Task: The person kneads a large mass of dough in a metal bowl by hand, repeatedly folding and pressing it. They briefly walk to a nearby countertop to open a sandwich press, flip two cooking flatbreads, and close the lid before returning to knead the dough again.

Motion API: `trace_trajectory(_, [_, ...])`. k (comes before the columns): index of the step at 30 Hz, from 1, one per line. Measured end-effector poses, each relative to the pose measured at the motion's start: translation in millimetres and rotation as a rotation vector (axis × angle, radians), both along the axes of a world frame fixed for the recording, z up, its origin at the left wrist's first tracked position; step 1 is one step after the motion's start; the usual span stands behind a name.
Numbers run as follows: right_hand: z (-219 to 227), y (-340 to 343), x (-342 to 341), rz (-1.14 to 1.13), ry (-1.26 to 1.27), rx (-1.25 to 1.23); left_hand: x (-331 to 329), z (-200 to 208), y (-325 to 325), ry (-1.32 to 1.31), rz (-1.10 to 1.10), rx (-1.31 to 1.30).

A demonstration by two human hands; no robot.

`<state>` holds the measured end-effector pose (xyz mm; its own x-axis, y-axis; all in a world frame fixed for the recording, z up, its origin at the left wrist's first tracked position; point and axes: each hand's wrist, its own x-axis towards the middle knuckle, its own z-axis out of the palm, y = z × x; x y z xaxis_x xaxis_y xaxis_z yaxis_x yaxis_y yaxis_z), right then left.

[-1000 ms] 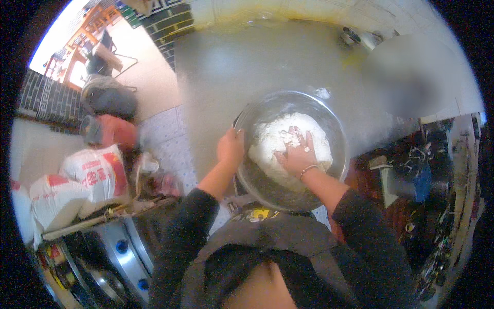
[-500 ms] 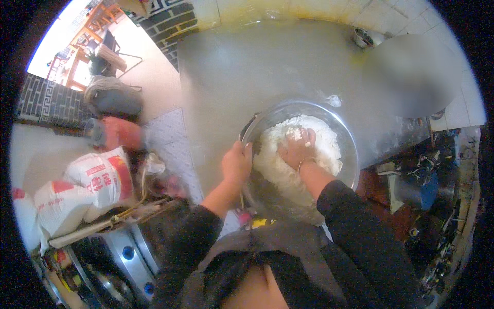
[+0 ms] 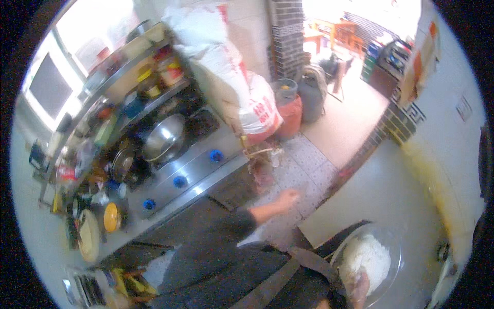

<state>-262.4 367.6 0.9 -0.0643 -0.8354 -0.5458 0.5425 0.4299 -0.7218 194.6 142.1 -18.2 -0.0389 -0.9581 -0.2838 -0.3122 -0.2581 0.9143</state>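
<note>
A wide metal bowl [image 3: 396,268] sits on the counter at the lower right, holding a heap of white flour [image 3: 371,253]. My right hand [image 3: 361,289] reaches into it at the near edge of the flour; its fingers are partly hidden and blurred. Away from the bowl, my left hand [image 3: 286,200] hangs in the air over the tiled floor, between the stove and the counter. It looks loosely curled, but motion smears its fingers. Nothing shows in it.
On the left runs a metal stove [image 3: 195,172] with blue knobs, bearing a shiny bowl [image 3: 165,138]. A cluttered shelf [image 3: 131,77] is behind it. White sacks [image 3: 260,110] and a gas cylinder [image 3: 286,92] stand beyond. The grey counter [image 3: 411,190] lies right.
My view has swung left toward the stove, so the bowl now appears lower right. My left hand has left the bowl's rim and moved away; my right hand remains in the bowl.
</note>
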Motion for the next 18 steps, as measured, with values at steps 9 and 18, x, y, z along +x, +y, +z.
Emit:
trace_trajectory(9, [-71.4, -72.9, 27.5, 0.426, 0.723, 0.181, 288.8, 88.3, 57.4, 0.822, 1.057, -0.281])
trace_trajectory(18, [96.5, -118.4, 116.3, 0.820, 1.669, 0.026, 365.3, 151.4, 35.7, -0.548, 0.896, -0.549])
